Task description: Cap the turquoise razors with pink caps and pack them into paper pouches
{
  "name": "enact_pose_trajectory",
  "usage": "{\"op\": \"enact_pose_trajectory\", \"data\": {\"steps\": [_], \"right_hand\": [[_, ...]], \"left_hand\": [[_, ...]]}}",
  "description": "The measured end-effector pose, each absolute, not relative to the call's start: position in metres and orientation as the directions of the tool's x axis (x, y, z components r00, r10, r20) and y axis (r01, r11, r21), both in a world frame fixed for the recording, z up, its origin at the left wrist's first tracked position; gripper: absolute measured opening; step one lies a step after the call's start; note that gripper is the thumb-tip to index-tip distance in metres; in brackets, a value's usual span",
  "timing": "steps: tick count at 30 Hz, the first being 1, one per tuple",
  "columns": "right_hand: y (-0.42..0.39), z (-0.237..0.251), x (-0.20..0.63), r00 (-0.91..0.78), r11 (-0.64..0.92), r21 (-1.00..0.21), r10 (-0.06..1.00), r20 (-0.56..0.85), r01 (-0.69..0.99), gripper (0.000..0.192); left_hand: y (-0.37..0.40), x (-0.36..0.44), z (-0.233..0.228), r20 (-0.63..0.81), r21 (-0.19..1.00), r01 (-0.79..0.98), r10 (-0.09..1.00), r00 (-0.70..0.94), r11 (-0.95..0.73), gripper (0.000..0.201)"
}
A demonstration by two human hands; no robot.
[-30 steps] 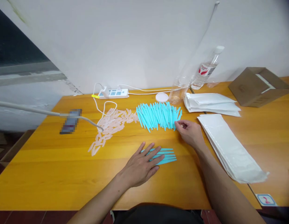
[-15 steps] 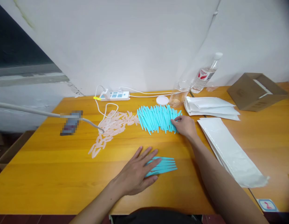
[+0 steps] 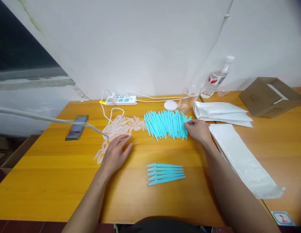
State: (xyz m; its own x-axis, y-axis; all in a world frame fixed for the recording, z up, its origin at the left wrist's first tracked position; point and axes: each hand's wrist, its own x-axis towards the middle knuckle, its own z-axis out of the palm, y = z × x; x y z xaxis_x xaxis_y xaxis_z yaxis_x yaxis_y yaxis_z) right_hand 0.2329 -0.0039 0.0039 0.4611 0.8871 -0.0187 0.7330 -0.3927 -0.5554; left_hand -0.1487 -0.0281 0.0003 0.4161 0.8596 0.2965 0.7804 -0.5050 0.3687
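Slim turquoise eyebrow razors lie side by side in a dense pile near the middle of the table. At the pile's right end, my right hand has its fingertips pinched on a razor there, partly hidden by the fingers. My left hand is open, fingers apart and holding nothing, over the front edge of a spread of small pale pink pieces, some hidden behind it. Nearer me, a neat row of several turquoise razors lies apart from the pile, narrow handles pointing right.
White plastic bags lie right of my right forearm, with more white bags behind. A water bottle, clear cup, round lid and power strip line the wall. A carton stands right; a phone left.
My left hand has lifted off the front row of razors and moved left and away to the pink pieces, uncovering the row. My right hand stays at the pile's right end.
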Motion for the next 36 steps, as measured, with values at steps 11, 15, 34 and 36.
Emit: {"op": "enact_pose_trajectory", "data": {"steps": [11,15,34,36], "right_hand": [[-0.06,0.019,0.203,-0.363,-0.163,-0.965,0.903,-0.23,0.206,0.034],[-0.067,0.005,0.189,-0.474,-0.122,-0.963,0.851,-0.226,0.24,0.038],[-0.07,-0.011,0.188,-0.447,-0.139,-0.964,0.865,-0.229,0.226,0.038],[-0.071,-0.01,0.188,-0.446,-0.135,-0.963,0.865,-0.229,0.233,0.037]], "left_hand": [[0.003,-0.145,-0.003,0.216,0.082,0.878,0.868,0.447,-0.472,0.031],[-0.009,-0.139,-0.003,0.132,0.277,0.829,0.874,0.468,-0.486,0.031],[-0.046,-0.108,0.003,-0.073,0.846,0.51,0.911,0.405,-0.159,0.029],[-0.047,-0.105,0.001,-0.079,0.852,0.5,0.906,0.415,-0.155,0.028]]}}
